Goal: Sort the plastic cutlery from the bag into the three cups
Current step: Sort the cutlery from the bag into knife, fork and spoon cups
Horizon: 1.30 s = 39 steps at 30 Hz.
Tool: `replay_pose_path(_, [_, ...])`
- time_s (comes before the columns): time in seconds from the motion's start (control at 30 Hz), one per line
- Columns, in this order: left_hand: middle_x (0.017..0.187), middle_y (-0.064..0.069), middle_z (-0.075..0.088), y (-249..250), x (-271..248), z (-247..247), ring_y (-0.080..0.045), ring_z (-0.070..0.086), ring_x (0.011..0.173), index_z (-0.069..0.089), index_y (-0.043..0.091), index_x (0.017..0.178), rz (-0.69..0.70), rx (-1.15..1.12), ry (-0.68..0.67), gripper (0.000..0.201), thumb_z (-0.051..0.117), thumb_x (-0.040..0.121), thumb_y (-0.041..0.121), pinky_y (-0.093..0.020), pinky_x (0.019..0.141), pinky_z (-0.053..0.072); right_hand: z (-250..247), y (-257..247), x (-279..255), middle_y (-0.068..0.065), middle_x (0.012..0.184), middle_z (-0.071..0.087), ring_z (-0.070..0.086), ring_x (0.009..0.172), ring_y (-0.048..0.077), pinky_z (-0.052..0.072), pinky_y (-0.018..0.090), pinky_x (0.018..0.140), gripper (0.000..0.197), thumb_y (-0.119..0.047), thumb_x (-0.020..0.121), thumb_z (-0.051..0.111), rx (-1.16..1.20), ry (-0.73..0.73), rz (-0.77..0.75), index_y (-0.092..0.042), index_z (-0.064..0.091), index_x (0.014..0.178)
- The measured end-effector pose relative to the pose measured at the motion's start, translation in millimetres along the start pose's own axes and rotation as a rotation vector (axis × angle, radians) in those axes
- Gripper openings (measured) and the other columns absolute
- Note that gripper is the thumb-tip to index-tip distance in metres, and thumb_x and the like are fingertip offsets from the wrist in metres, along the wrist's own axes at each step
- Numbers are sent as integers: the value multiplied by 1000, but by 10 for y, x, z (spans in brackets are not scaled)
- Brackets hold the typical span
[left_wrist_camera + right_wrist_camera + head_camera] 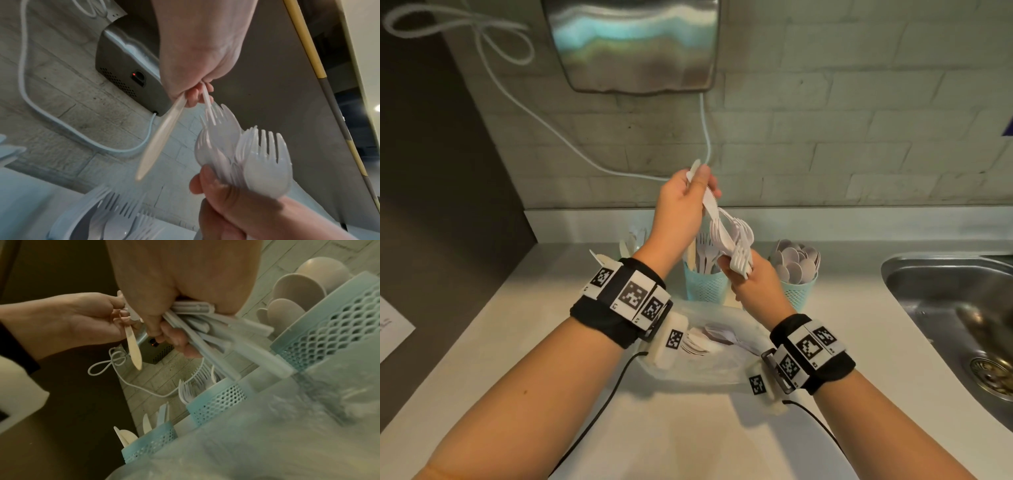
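Observation:
My left hand [700,186] is raised above the cups and pinches a white serrated knife [710,202] whose lower end sits among the forks. In the left wrist view the same hand also holds a beige knife [156,138] pointing down. Lower and to the right, my right hand [739,274] grips a bundle of white forks [736,236] by their handles [195,309]. Three teal mesh cups stand behind: a knife cup [150,444], a fork cup [705,286] and a spoon cup [799,293]. The clear bag [709,353] lies on the counter under my wrists with cutlery inside.
A steel sink [945,308] is set into the counter at the right. On the brick wall hangs a metal hand dryer [633,44] with a white cable [544,126] looping down. A sheet of paper [390,329] lies at the left edge.

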<state>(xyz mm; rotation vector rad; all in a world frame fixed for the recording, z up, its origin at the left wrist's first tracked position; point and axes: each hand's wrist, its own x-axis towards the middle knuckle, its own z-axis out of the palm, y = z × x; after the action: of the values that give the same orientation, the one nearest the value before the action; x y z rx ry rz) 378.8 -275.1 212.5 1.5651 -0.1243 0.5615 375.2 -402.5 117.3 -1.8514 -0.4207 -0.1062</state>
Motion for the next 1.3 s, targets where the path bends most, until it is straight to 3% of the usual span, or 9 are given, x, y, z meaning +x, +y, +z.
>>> replay_pose_path(0.23, [49,5,56,278,197,-130,-7,50,47,51,16,74,113,-215,180,37,31,102,28,-18,56,41,30,8,-65,-16,65,49,45,58,-2,36,18,60,14,-39,94,50,9,-46,-3,-39,49,80])
replay_pose_path(0.37, [55,-2,43,459,264,-220,-13,44,44,48,12,77,235,-482,241,35,29,102,28,-28,50,45,24,36,-55,-13,66,51,46,58,3,39,24,60,13,-38,93,53,10,-2,10,-33,51,81])
replay_pose_path(0.47, [51,4,34,534,263,-283,-12,33,40,49,14,77,220,-444,197,37,29,101,34,-24,40,31,9,28,-46,-7,70,55,50,63,8,41,24,61,15,-36,92,55,-21,38,8,-24,53,84])
replay_pose_path(0.6, [51,7,39,492,127,-165,-5,32,40,53,20,65,89,176,-57,32,53,94,35,-19,43,28,1,6,5,-4,76,58,53,68,9,39,20,59,12,-30,92,58,-110,139,2,-18,53,92])
replay_pose_path(0.7, [62,-2,62,344,-59,-15,-11,59,58,58,17,60,3,652,-336,34,70,78,42,-27,55,45,1,-19,56,4,87,63,56,78,19,37,26,67,19,-29,92,57,-204,182,53,-14,57,103])
replay_pose_path(0.87, [54,5,50,223,-238,160,-13,48,54,51,20,52,12,1077,-356,40,70,74,48,-25,46,28,-3,-82,18,6,106,68,61,94,19,41,24,74,35,-24,90,61,-239,203,54,-13,55,123])
replay_pose_path(0.97, [51,5,48,211,-236,205,-15,47,54,51,21,49,-62,989,-314,37,68,78,38,-25,45,27,-14,-91,12,11,105,67,61,97,25,40,27,72,29,-23,92,57,-259,193,74,-10,55,118])
replay_pose_path(1.1, [51,3,49,213,-213,213,-19,48,55,51,18,51,-107,807,-209,31,65,77,27,-24,48,32,-49,-99,25,9,100,66,56,86,20,33,24,67,22,-18,94,52,-296,165,84,-9,56,113])
replay_pose_path(1.3, [60,8,49,237,-146,186,-10,45,54,46,24,63,0,536,-5,23,61,79,18,-27,56,38,-76,-92,26,12,102,66,57,88,23,27,18,56,23,-15,94,50,-329,123,50,-6,55,115])
